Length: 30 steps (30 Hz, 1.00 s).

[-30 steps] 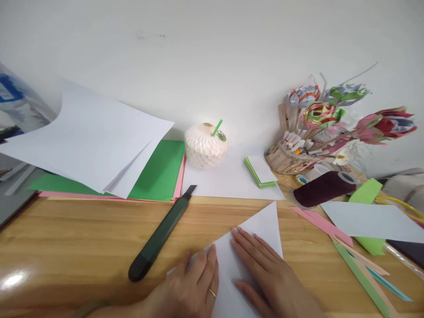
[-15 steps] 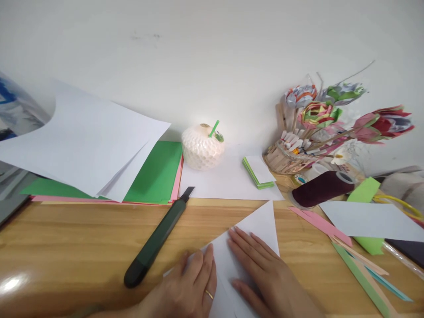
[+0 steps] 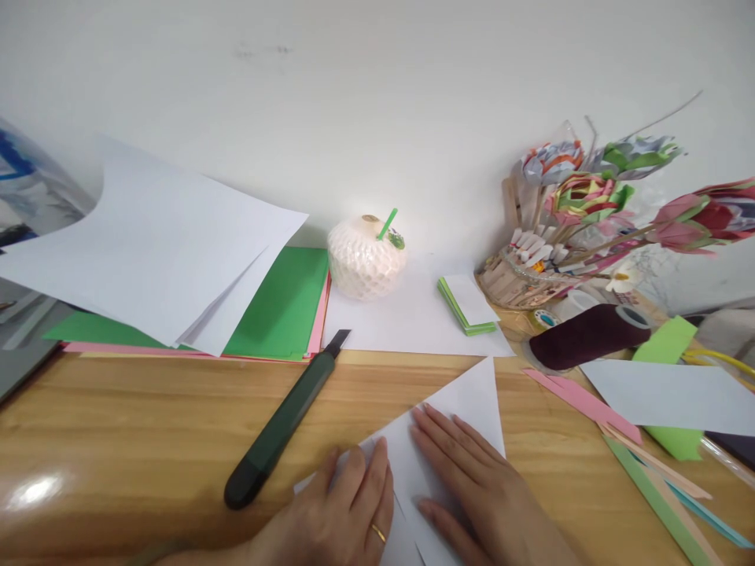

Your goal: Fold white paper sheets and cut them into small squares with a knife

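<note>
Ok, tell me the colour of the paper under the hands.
The paper is white, as the head view shows.

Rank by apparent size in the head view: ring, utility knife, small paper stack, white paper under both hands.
1. White paper, partly hidden by the left hand and right hand
2. Utility knife
3. Small paper stack, farther back
4. Ring

wooden table [image 3: 147, 417] | folded white paper [image 3: 472, 402] | utility knife [image 3: 287, 418] | coloured paper stack [image 3: 283, 306] | pink strips [image 3: 585, 398]
</note>
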Available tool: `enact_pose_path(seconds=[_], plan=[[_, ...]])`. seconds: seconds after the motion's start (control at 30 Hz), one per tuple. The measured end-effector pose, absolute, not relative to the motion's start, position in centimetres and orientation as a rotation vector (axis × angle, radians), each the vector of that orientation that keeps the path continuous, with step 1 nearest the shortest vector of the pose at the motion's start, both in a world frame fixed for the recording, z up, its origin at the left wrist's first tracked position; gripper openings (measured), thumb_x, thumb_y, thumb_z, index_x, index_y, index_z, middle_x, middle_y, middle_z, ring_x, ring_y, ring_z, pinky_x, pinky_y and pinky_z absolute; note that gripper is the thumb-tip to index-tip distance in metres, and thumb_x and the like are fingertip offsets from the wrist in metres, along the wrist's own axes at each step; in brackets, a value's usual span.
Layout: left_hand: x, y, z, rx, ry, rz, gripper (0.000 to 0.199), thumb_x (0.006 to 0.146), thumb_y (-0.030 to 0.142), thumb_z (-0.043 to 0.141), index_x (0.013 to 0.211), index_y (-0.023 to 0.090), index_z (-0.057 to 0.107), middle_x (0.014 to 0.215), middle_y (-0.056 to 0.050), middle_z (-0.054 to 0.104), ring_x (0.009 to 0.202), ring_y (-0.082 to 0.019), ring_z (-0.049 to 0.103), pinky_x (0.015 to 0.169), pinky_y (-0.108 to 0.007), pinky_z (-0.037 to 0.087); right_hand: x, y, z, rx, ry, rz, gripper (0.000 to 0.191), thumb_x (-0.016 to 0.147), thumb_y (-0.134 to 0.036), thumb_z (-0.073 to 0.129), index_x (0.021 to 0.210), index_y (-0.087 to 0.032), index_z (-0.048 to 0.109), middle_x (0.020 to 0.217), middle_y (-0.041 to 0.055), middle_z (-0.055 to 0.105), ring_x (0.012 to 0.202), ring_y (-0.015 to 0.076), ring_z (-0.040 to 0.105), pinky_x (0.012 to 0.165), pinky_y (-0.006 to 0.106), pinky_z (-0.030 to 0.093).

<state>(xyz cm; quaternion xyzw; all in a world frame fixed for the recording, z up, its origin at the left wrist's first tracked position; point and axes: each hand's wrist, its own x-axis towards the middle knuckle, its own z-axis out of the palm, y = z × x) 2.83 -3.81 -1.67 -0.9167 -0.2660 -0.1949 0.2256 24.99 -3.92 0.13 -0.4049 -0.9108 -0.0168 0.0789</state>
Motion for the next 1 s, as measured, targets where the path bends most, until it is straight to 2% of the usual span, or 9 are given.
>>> enact_pose_path(seconds=[0.33, 0.73, 0.83, 1.0], plan=[[2.8, -3.9, -2.1, -2.498, -0.742, -0.552, 0.029, 0.085, 0.012, 0.035, 0.097, 0.007, 0.06, 0.099, -0.011, 0.068, 0.083, -0.022, 0.061, 0.07, -0.034, 0.043, 25.0, -3.9, 0.1, -1.188, -2.714, -0.125, 0.056, 0.084, -0.03, 0.05, 0.135, -0.012, 0.037, 0.138, 0.0062, 0.038, 0.128, 0.0184, 0.034, 0.099, 0.033, 0.039], [2.1, -2.3, -0.9, -2.593, -0.649, -0.392, 0.031, 0.084, 0.015, 0.038, 0.104, 0.003, 0.059, 0.108, -0.018, 0.064, 0.084, -0.027, 0.062, 0.065, -0.036, 0.045, 24.3, -3.3, -0.1, -1.294, -2.65, 0.02, 0.053, 0.086, -0.031, 0.047, 0.135, -0.013, 0.037, 0.138, 0.0078, 0.039, 0.128, 0.0191, 0.034, 0.1, 0.038, 0.039], [2.1, -1.4, -1.0, -2.578, -0.663, -0.415, 0.03, 0.085, 0.013, 0.038, 0.103, 0.004, 0.059, 0.108, -0.017, 0.064, 0.088, -0.025, 0.061, 0.073, -0.037, 0.044, 23.8, -2.7, -0.2, -1.336, -2.629, 0.033, 0.051, 0.087, -0.031, 0.045, 0.134, -0.013, 0.039, 0.138, 0.0085, 0.039, 0.128, 0.02, 0.035, 0.1, 0.04, 0.039], [2.1, 0.1, -1.3, -2.529, -0.699, -0.485, 0.029, 0.086, 0.008, 0.034, 0.098, 0.004, 0.06, 0.103, -0.016, 0.065, 0.1, -0.025, 0.057, 0.091, -0.041, 0.036, 23.0, -1.7, -0.3, -1.374, -2.591, 0.043, 0.049, 0.088, -0.031, 0.043, 0.132, -0.011, 0.041, 0.138, 0.0102, 0.039, 0.127, 0.021, 0.036, 0.101, 0.043, 0.037]])
